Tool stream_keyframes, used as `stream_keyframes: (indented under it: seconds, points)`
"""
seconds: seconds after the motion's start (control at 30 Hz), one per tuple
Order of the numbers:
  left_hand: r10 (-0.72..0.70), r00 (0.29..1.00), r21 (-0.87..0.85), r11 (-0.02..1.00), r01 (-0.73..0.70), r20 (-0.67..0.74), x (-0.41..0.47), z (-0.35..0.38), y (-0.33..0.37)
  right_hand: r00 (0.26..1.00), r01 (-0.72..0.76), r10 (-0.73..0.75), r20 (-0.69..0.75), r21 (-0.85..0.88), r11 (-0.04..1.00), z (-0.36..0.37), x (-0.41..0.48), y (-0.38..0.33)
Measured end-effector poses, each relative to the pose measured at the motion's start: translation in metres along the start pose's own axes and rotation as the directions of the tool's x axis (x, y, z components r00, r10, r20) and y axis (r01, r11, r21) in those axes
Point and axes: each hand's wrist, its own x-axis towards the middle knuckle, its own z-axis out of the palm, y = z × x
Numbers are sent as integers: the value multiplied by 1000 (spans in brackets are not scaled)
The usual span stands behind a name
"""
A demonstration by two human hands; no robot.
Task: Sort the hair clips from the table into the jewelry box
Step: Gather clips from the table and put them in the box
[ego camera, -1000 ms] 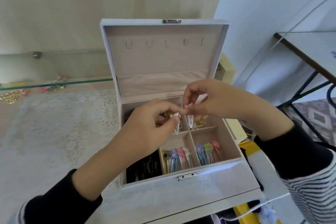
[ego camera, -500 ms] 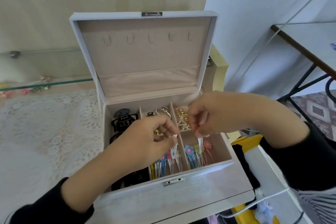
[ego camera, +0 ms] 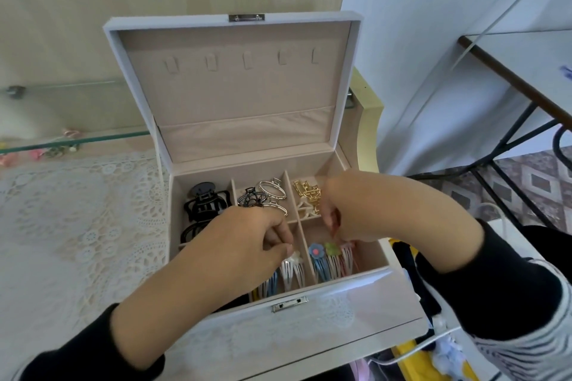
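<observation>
While both hands reach into the open jewelry box point(ego camera: 309, 334), which stands on the lace-covered counter point(ego camera: 77, 210), contents are listed thus.

Item: white snap clip point(ego camera: 291, 269), front middle compartment. Its upper end is pinched in the grip of the left hand point(ego camera: 235, 244), thumb against forefinger.

Item: pink snap clip point(ego camera: 348, 260), front right compartment, beside the blue flower clip point(ego camera: 317, 252) and green flower clip point(ego camera: 331, 249). The right hand point(ego camera: 349, 207) curls over it, grip apparently pinching its top, fingertips partly hidden.

Rear row: black claw clips point(ego camera: 204, 204) left, silver clips point(ego camera: 272, 192) middle, gold clips point(ego camera: 306, 192) right.

Step in hand, by judgement: seating each snap clip in its row. Best done by lowering each one upright, parallel to its neighbours, decoration end up. Release only once the tip rests on the lining, so the standing clips are not knocked over.

Markings: none legible. The metal latch point(ego camera: 289, 304) and lid plate point(ego camera: 246, 17) show no readable brand or lettering.
</observation>
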Motion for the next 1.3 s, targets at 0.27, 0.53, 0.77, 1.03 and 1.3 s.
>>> stream_keyframes:
  seconds: [0.27, 0.53, 0.77, 1.03, 1.3]
  points:
    - [63, 996, 132, 990, -56, -55, -3, 1, -1, 1000, 0, 0, -1, -27, 1000, 7, 5, -3]
    - [69, 997, 114, 991, -64, -46, -3, 1, -4, 1000, -4, 6, 22, -65, 998, 4, 5, -3]
    - [116, 988, 47, 993, -111, -105, -9, -4, -3, 1000, -18, 17, 9, 125, 992, -11, -11, 2]
    - [260, 883, 188, 962, -200, -392, -16, -14, -15, 959, 114, -11, -282, 350, 930, -16, -11, -3]
    - [313, 741, 357, 928, -106, -594, -33, -29, -44, 757, 272, 88, -647, 436, 858, 2, 15, -40]
